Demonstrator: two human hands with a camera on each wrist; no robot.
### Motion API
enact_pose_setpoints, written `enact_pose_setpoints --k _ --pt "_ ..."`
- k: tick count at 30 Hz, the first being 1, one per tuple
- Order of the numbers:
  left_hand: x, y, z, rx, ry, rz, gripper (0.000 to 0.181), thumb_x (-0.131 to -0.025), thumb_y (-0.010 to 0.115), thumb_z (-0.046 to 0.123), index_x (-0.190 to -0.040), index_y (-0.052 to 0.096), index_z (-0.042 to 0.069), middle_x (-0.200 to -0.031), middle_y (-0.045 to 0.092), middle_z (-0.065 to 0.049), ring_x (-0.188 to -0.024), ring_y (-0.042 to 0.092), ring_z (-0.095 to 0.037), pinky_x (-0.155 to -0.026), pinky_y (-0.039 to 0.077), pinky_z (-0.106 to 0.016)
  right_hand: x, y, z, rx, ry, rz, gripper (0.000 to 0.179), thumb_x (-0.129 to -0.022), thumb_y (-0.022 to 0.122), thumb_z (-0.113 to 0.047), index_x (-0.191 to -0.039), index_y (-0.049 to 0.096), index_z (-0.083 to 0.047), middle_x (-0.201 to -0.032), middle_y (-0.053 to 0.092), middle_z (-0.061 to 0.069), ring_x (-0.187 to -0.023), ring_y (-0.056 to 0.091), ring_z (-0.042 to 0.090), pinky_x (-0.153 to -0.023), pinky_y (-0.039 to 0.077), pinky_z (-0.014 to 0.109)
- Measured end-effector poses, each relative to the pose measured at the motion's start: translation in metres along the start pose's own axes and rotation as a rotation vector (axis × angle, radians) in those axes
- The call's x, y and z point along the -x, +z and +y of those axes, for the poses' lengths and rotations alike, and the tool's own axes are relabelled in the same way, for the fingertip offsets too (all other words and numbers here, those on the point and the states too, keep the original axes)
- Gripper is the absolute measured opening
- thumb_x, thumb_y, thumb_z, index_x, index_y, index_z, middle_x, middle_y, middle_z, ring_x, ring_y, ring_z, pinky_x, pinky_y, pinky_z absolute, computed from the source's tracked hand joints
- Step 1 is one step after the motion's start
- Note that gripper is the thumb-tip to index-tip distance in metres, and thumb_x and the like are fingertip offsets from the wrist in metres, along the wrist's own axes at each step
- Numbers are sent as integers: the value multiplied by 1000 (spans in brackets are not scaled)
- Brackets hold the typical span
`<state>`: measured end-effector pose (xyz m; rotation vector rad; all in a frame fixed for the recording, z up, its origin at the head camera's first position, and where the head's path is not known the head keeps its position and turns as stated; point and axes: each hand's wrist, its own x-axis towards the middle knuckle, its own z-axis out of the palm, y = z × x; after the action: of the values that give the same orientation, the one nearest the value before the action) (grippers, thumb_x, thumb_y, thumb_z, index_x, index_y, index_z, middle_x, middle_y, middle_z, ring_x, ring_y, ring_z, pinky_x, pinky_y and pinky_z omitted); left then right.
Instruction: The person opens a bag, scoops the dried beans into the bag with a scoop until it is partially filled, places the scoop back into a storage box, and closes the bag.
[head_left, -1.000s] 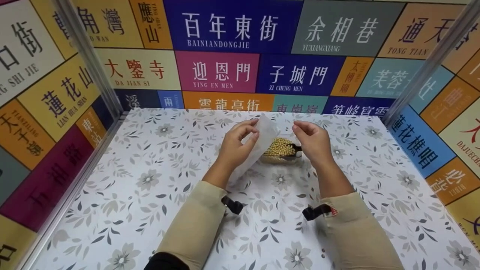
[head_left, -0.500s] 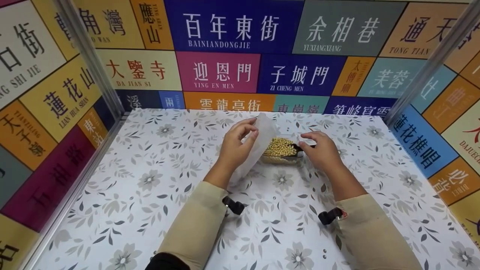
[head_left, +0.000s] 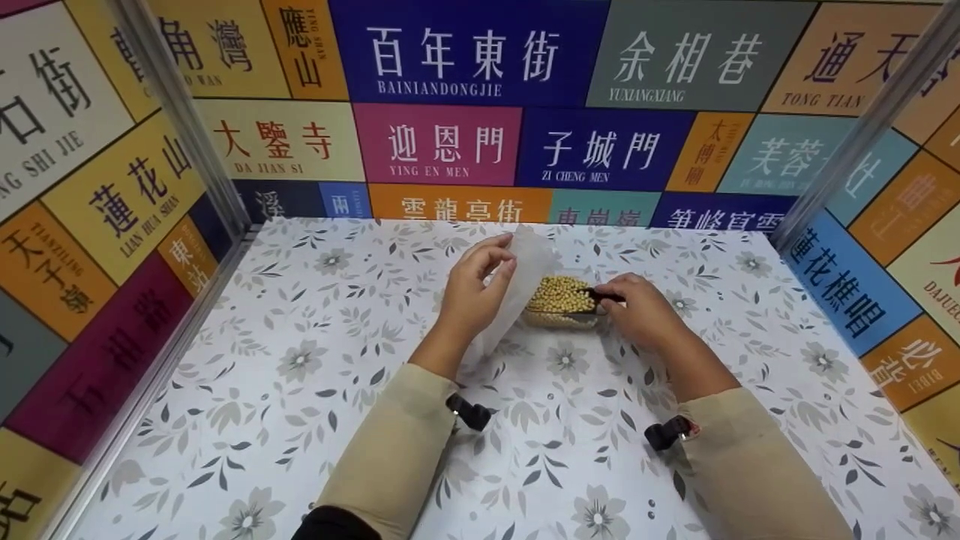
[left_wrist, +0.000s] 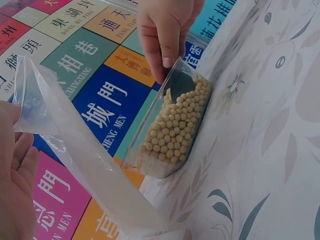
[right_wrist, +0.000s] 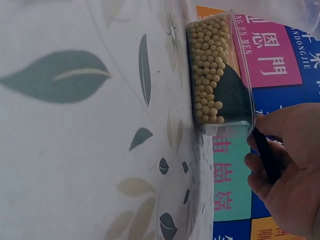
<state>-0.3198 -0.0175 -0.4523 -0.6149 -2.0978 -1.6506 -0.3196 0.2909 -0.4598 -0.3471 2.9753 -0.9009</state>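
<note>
In the head view my left hand pinches the top edge of a clear plastic bag, which hangs upright with its lower end at the table. To its right stands a clear rectangular container heaped with round, pale yellow soybeans. My right hand grips the dark handle of a black scoop at the container's right end. The scoop's head sits inside against the wall, partly buried among the beans, as both wrist views show.
A white tablecloth with grey leaves and flowers covers the table. Colourful printed panels with Chinese lettering rise behind and at both sides, with metal posts at the corners.
My right hand has come away from the bag's opening, moved down and right, and taken hold of the scoop's handle. The left hand keeps its place with the bag.
</note>
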Motion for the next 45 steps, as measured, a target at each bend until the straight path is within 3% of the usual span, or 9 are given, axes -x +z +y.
enact_pose_setpoints --k 7,17,25,33,37,45 --pt "0 0 1 4 -5 -5 10 -108 65 22 -109 72 15 -149 66 4 -144 58 -8 -120 49 -23 0 1 2 15 -4 14 36 -110 59 -18 -143 67 -7 -138 63 18 -133 59 41 -116 48 60" --pt "0 0 1 7 -6 -4 11 -107 65 21 -109 72 12 -149 66 2 -144 58 -9 -120 48 -23 2 0 7 -67 30 1 35 -111 56 -17 -143 66 -8 -144 59 20 -138 55 42 -120 44 61" --pt "0 0 0 10 29 10 14 -108 65 21 -111 73 9 -148 66 -3 -144 59 -16 -121 49 -25 5 1 9 -176 82 13 35 -111 57 -21 -143 66 -8 -147 59 21 -137 56 40 -117 47 56" --pt "-1 -1 1 26 29 27 14 -108 65 21 -110 74 10 -147 67 -2 -144 59 -15 -120 50 -25 6 0 12 -364 148 15 38 -112 58 -25 -146 63 -10 -151 61 18 -138 58 33 -112 49 40" --pt "-1 -1 1 26 38 34 14 -108 64 20 -111 73 9 -147 66 -3 -143 60 -16 -120 50 -25 6 0 12 -439 177 26 40 -112 58 -26 -148 62 -10 -153 61 16 -140 56 30 -114 46 36" --pt "-2 -3 -1 9 -3 68 15 -108 65 20 -111 73 8 -148 66 -3 -143 60 -16 -119 50 -22 5 -3 8 -515 184 42 45 -112 58 -31 -152 59 -10 -156 57 15 -147 50 27 -122 42 38"
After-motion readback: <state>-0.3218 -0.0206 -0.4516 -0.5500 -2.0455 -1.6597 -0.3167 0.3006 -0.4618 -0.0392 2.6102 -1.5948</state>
